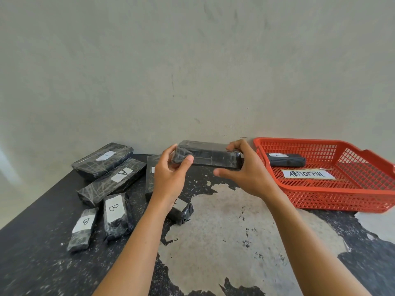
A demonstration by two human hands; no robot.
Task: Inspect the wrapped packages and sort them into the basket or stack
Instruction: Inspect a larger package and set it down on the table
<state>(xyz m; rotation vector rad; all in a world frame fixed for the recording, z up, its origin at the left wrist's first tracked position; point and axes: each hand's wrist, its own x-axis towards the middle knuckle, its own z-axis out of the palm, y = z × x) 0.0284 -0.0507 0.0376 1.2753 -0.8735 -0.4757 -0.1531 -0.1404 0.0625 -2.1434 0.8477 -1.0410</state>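
A long black wrapped package [208, 155] is held up above the table near the back wall. My left hand [171, 174] grips its left end, thumb in front. My right hand [245, 167] holds its right end, fingers curled over the top and thumb stretched out below. No label shows on the side facing me. A red plastic basket [333, 195] with a white label reading "ABNORMAL" stands on the right and holds one black package [286, 160]. Several black packages lie at the left, some labelled A [113, 180] and some labelled B [116, 212].
The table [224, 227] is black with a large worn pale patch in the middle. A small package [181, 210] and another long package [151, 174] lie partly hidden behind my left forearm. A plain wall runs close behind the table.
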